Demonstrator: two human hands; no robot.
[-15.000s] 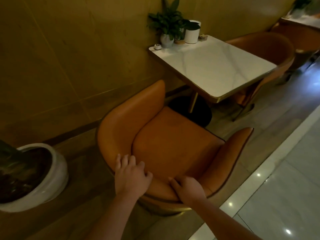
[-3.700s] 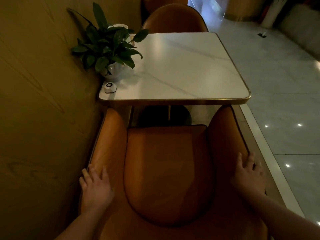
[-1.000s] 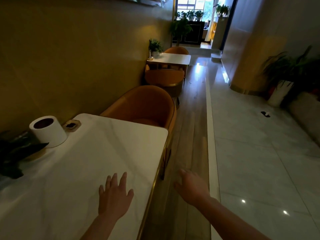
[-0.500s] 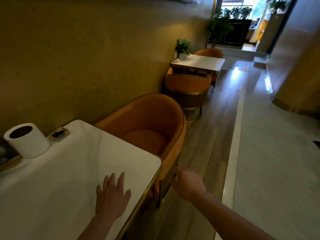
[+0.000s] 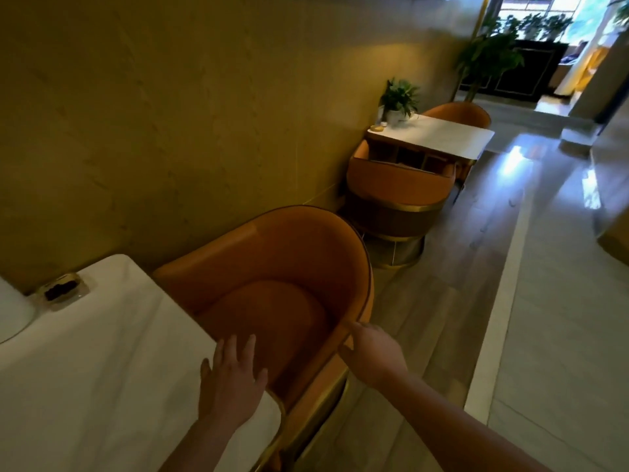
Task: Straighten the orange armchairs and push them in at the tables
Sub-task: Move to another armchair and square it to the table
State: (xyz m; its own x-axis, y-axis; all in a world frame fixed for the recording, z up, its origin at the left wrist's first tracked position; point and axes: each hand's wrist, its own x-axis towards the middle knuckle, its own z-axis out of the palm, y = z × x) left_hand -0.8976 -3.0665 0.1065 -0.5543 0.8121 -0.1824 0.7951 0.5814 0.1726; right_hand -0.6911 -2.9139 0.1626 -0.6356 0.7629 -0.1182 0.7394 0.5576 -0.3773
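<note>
An orange armchair (image 5: 286,267) with a gold base stands at the far end of the white marble table (image 5: 85,369), its seat facing the table. My left hand (image 5: 228,379) hovers flat with fingers spread over the table's near corner. My right hand (image 5: 371,352) touches the armchair's right arm at its front end, fingers curled on the rim. Further along the wall a second orange armchair (image 5: 398,195) sits pushed in at another white table (image 5: 439,137), with a third armchair (image 5: 459,114) behind that table.
The tan wall (image 5: 170,114) runs along the left. A small dark holder (image 5: 63,287) and a white roll (image 5: 13,311) sit on the near table. Potted plants (image 5: 400,97) stand on the far table and beyond. Wood floor and pale tiles (image 5: 561,318) lie to the right.
The view has moved forward and closer to the near armchair. My right hand has risen from beside the table onto the chair's right arm. My left hand stays over the table corner.
</note>
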